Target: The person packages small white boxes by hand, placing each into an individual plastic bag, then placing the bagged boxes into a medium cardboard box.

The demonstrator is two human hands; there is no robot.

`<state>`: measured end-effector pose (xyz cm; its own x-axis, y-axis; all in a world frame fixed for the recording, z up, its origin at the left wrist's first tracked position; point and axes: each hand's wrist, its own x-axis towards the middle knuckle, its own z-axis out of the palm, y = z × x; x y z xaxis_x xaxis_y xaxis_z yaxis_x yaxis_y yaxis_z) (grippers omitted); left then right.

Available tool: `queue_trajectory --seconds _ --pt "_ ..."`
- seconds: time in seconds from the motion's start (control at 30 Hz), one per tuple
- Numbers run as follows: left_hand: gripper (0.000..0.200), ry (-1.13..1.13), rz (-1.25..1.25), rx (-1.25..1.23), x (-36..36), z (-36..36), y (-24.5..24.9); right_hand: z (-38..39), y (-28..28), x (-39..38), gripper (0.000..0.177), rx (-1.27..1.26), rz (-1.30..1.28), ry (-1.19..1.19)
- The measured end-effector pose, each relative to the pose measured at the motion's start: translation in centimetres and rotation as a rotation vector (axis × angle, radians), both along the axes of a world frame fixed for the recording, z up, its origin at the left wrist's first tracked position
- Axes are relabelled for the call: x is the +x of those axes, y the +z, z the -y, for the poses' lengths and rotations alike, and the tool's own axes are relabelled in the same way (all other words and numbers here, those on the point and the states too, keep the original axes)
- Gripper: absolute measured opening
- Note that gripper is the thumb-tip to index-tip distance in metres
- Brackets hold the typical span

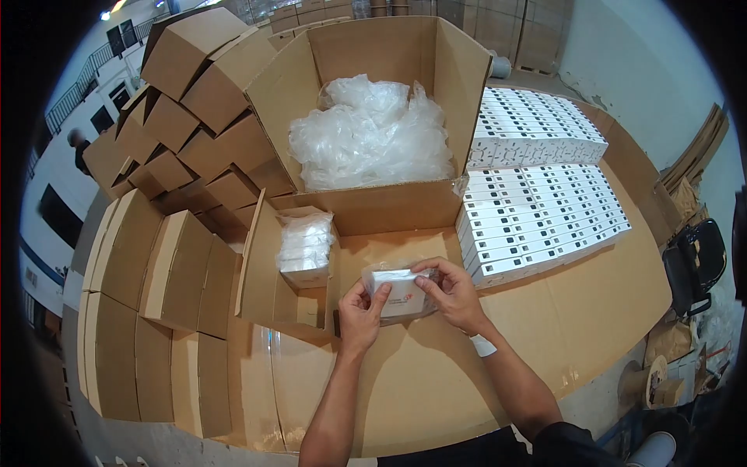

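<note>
A small white box (401, 299) in a clear plastic bag is held between my two hands, low over the cardboard-covered table. My left hand (362, 313) grips its left side, thumb on the front. On the right edge and top, my right hand (454, 296) pinches the box and the plastic. Left of my hands stands an open carton (268, 300) with a row of plastic-wrapped boxes (305, 245) inside. Beyond my hands, a large open carton (372, 208) holds a heap of clear plastic bags (373, 136).
Stacked white boxes (545, 214) stand in rows at the right. Brown cartons (148, 311) are stacked at the left, with more piled (194, 117) behind. A person (79, 149) is at the far left. A black chair (696, 265) stands beyond the table's right edge.
</note>
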<state>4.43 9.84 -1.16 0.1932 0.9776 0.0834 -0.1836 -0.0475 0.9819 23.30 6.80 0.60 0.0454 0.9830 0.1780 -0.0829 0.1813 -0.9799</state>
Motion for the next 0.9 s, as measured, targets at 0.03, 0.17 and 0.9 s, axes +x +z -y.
queue_trajectory --seconds 0.03,0.17,0.9 --pt "0.027 0.001 0.003 -0.01 0.1 0.2 0.3 -0.1 -0.2 -0.1 0.02 0.06 -0.008 -0.004" --pt "0.027 0.011 0.031 0.003 0.3 0.2 -0.3 0.0 -0.3 -0.3 0.017 0.048 -0.069 -0.011" --pt "0.023 0.081 0.177 0.109 0.7 -0.6 -0.5 0.6 0.9 0.2 0.029 -0.157 -0.015 0.05"
